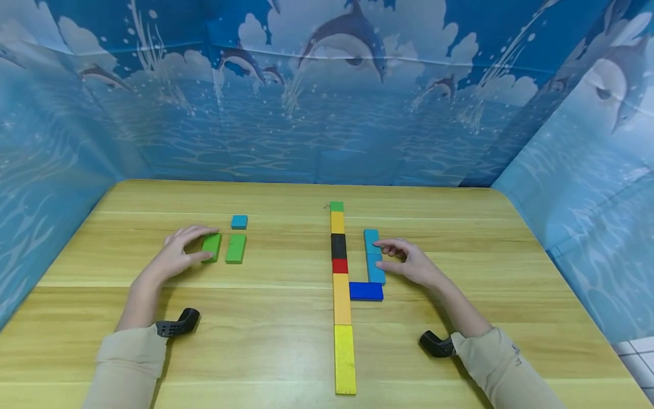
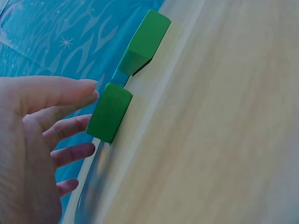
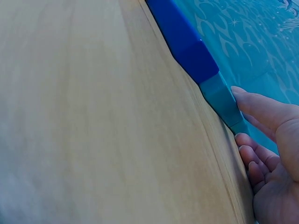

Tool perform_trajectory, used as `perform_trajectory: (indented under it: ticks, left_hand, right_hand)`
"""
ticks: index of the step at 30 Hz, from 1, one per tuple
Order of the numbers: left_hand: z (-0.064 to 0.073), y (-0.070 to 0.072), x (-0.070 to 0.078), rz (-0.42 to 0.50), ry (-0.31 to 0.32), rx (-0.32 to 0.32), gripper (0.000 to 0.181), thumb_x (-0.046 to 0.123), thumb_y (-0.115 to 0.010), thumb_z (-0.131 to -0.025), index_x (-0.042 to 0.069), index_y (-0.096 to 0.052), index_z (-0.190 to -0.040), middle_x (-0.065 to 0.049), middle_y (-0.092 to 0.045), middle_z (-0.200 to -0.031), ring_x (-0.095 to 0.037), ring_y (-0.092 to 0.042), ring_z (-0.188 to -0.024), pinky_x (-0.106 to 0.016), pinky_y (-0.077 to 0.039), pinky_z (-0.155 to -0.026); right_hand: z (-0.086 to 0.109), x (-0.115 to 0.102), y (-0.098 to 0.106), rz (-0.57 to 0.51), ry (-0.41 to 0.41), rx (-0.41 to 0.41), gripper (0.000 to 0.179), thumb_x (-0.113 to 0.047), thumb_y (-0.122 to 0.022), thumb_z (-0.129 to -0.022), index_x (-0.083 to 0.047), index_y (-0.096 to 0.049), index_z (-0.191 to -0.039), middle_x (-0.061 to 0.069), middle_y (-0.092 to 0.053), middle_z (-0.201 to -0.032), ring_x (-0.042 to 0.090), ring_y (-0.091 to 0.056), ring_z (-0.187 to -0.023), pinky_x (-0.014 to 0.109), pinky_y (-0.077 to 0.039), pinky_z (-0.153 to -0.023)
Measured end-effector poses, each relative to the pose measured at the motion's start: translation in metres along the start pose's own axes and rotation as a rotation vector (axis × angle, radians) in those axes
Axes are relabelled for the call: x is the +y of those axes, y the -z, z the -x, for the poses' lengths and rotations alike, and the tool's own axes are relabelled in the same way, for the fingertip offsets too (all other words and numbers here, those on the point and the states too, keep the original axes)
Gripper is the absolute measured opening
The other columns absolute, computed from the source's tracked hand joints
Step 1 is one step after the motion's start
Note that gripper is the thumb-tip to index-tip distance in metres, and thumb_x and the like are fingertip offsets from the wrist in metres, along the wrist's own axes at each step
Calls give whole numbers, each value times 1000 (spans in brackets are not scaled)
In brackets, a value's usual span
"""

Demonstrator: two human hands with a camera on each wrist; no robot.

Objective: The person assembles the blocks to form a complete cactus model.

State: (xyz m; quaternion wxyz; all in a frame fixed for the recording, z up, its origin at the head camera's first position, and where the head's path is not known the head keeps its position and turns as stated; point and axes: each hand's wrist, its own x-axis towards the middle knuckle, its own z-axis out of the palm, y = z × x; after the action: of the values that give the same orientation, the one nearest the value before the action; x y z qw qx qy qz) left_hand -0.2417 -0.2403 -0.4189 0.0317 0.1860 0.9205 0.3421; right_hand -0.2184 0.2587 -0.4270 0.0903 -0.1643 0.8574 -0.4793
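Note:
On the left of the table, my left hand (image 1: 176,255) pinches a green block (image 1: 212,247) between its thumb and fingers, at the block's two ends. A second green block (image 1: 235,249) lies just to the right of it, with a small light blue block (image 1: 239,221) behind. My right hand (image 1: 413,262) has its thumb and fingertips at the right side of two light blue blocks (image 1: 372,241) laid end to end. Their near end meets a dark blue block (image 1: 366,291), which lies crosswise. In the right wrist view the fingertips (image 3: 240,137) are right at the light blue edge.
A long straight row of blocks runs up the middle: yellow (image 1: 344,358), orange (image 1: 342,299), red (image 1: 339,266), black (image 1: 338,246), another orange and a green one (image 1: 336,206). The dark blue block abuts this row. Dolphin-printed blue cloth (image 1: 317,136) surrounds the wooden table (image 1: 265,341).

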Motion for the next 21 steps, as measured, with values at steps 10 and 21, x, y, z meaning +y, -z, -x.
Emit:
perform_trajectory:
  ticks: [10,21]
  left_hand:
    - [8,6,-7,11,22,-29,56,0,-52,-77,6,-46,-133,-23,-38,-133,-49,-20,-126,-69,-5,-96]
    - [16,12,-11,11,6,-46,49,6,-61,-81,9,-50,-129,-21,-41,-129,-48,-23,-123,-68,-12,-93]
  right_hand:
    - [0,0,0,3,2,-4,43,-19,-67,-84,-7,-55,-124,12,-52,-103,25,-44,-91,26,-38,-73]
    - [-1,2,0,2,7,-4,43,-19,-67,-84,-7,-55,-124,12,-52,-103,25,-44,-91,25,-38,-73]
